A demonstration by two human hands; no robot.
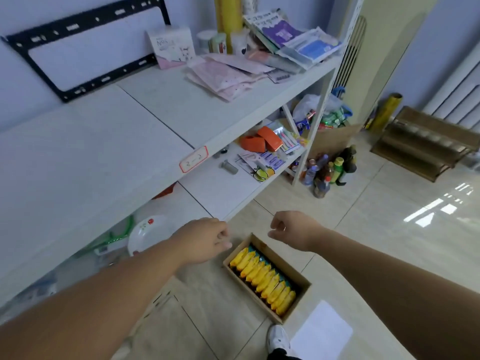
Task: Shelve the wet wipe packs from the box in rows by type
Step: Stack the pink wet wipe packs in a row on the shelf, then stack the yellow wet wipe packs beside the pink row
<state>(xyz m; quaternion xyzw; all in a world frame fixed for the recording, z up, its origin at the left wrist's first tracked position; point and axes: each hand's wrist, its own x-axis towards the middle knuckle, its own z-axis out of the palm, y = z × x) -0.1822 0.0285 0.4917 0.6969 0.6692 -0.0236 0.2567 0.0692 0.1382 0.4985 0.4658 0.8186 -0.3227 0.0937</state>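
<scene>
Bare left grip (205,240) and right grip (288,229), forearms (104,294) uncovered up to the frame edge. Lower down, a white sneaker (278,338) with grey lacing, capped by a black trouser cuff or sock (279,355).

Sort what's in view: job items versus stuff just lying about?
Job: yellow wet wipe packs, cardboard box holding them, white shelf, left hand, right hand, both empty.
Lying about: flowered plate, floor bottles, black bracket, pink packets.

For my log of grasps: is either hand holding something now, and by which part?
Nothing is held: left hand and right hand hang loosely curled above the brown cardboard box of yellow packs.
</scene>
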